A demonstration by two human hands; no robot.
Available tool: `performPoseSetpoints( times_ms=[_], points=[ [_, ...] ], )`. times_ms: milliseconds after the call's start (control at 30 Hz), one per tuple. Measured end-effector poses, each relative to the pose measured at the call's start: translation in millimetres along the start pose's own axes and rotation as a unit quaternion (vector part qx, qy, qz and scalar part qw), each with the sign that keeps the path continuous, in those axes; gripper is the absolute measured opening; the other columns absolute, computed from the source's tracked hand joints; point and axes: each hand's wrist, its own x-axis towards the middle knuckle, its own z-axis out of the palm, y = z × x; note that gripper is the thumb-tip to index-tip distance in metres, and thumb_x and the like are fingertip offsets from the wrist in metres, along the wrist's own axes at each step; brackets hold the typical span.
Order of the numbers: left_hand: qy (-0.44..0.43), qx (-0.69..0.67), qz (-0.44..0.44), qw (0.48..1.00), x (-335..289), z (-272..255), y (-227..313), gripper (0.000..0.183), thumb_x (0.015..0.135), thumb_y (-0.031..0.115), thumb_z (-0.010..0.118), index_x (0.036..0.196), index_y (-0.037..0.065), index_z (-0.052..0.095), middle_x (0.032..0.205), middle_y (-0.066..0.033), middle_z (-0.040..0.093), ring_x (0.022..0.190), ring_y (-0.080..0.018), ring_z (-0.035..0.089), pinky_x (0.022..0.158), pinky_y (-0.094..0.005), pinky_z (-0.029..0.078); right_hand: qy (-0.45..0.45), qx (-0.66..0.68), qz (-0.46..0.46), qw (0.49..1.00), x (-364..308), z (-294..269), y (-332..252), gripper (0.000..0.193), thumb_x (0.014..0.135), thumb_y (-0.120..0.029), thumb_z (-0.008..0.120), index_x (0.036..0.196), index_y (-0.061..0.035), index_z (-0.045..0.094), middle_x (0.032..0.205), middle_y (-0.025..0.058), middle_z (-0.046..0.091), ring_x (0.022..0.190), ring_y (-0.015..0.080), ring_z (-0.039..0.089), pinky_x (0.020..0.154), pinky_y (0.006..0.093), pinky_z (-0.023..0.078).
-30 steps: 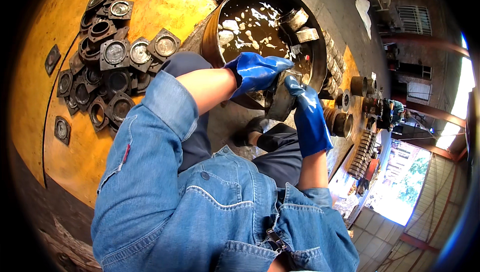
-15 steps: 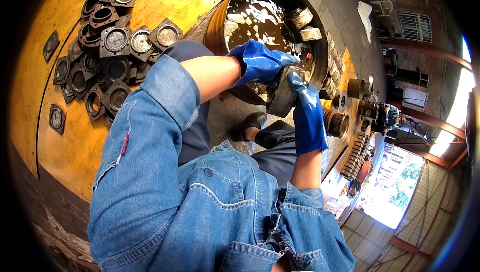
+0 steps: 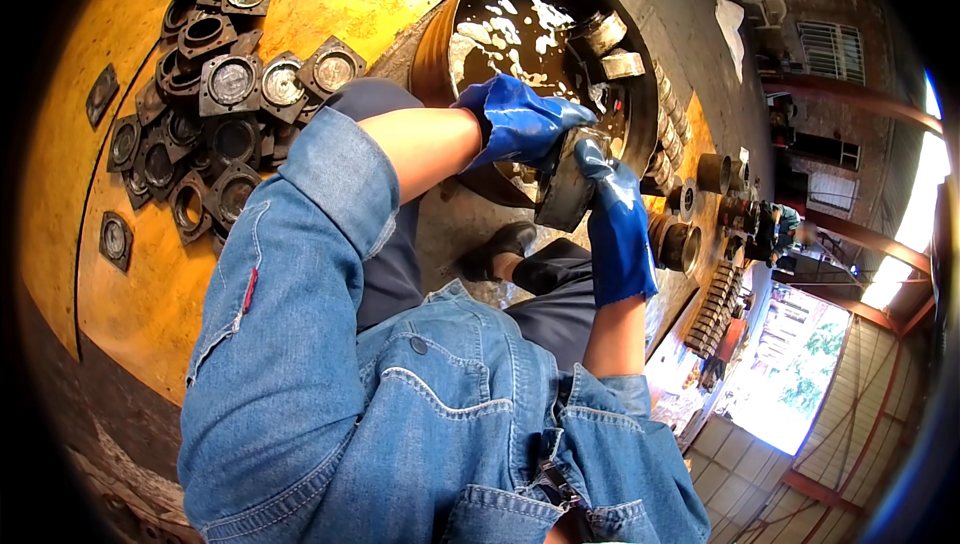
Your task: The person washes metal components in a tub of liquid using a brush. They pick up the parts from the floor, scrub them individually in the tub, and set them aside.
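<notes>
In blue rubber gloves, both my hands meet over the near edge of a round metal tub (image 3: 432, 66) of dark, foamy liquid. My left hand (image 3: 528, 126) is closed at the upper end of a dark, wet metal block (image 3: 566, 187). Its fingertips bend over the top, so anything small beneath them is hidden. My right hand (image 3: 612, 184) grips the block's right side, fingers folded around it. The block tilts near the tub's rim. Other metal blocks (image 3: 622, 65) sit inside the tub on the right.
A heap of square metal flanges (image 3: 230, 82) with round openings covers part of the yellow sheet (image 3: 150, 304) at left. Metal rings (image 3: 682, 244) and a row of small parts (image 3: 713, 314) stand at right. My shoe (image 3: 505, 244) is below the tub.
Both hands keep hold of the block, which has barely shifted. A small red spot beyond the left fingertips no longer shows. The foam in the tub has drifted.
</notes>
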Motion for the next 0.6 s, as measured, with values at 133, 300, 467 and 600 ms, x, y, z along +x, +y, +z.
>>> performPoseSetpoints(
  times_ms=[133,300,467,600],
  points=[
    [-0.01,-0.019,-0.012,1.0,-2,-5,4,0.046,0.111,0.033,0.053,0.155,0.024,0.058,0.15,-0.0029,0.065,0.126,-0.016,0.066,0.11,-0.029,0.052,-0.007,-0.006,0.025,1.0,-1,1,-10,0.06,0.096,-0.057,0.073,0.104,0.0029,0.069,0.087,0.0053,0.06,0.082,0.0184,0.051,0.074,0.034,0.044],
    [-0.023,-0.034,-0.021,0.999,-2,-6,5,0.047,0.109,0.033,0.055,0.155,0.025,0.057,0.152,-0.0027,0.064,0.129,-0.0183,0.065,0.112,-0.0302,0.051,-0.01,-0.009,0.04,0.999,1,1,-13,0.063,0.095,-0.059,0.073,0.102,0.0039,0.069,0.085,0.0068,0.061,0.081,0.0198,0.052,0.074,0.0356,0.045],
    [-0.037,-0.051,-0.029,0.998,-4,-9,7,0.048,0.108,0.033,0.058,0.155,0.026,0.056,0.153,-0.0025,0.063,0.131,-0.0206,0.065,0.114,-0.0314,0.05,-0.023,-0.011,0.04,0.999,3,-1,-8,0.056,0.098,-0.054,0.072,0.104,0.0014,0.07,0.088,0.0043,0.061,0.083,0.0172,0.052,0.076,0.033,0.043],
    [-0.046,-0.055,-0.036,0.997,-5,-11,10,0.05,0.107,0.033,0.06,0.156,0.026,0.056,0.154,-0.0023,0.062,0.133,-0.0224,0.064,0.116,-0.0323,0.049,-0.036,-0.016,0.049,0.998,1,0,-15,0.046,0.103,-0.047,0.069,0.111,-0.001,0.071,0.095,0.0003,0.063,0.088,0.0126,0.052,0.079,0.0283,0.04]
  ],
)
